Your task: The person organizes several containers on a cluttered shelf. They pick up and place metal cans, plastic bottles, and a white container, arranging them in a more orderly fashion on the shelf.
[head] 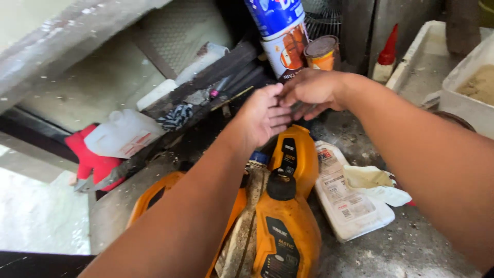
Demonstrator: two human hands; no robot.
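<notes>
My left hand (262,116) and my right hand (311,92) meet above a dirty grey surface, fingertips touching each other. Whether anything small sits between the fingers I cannot tell. Just below them lie several orange plastic jugs (288,206) with black caps and labels, tipped on their sides. A white flat jug (345,193) with a printed label lies to the right of the orange ones. Behind my hands stands a blue-and-white can (280,36) and a small orange-brown can (321,51).
A translucent white jug (121,134) rests on something red (90,159) at the left. Dark boards (206,82) lean across the back. A red-tipped squeeze bottle (386,56) and white trays (463,82), one holding sand, stand at the right. A crumpled white rag (373,185) lies by the white jug.
</notes>
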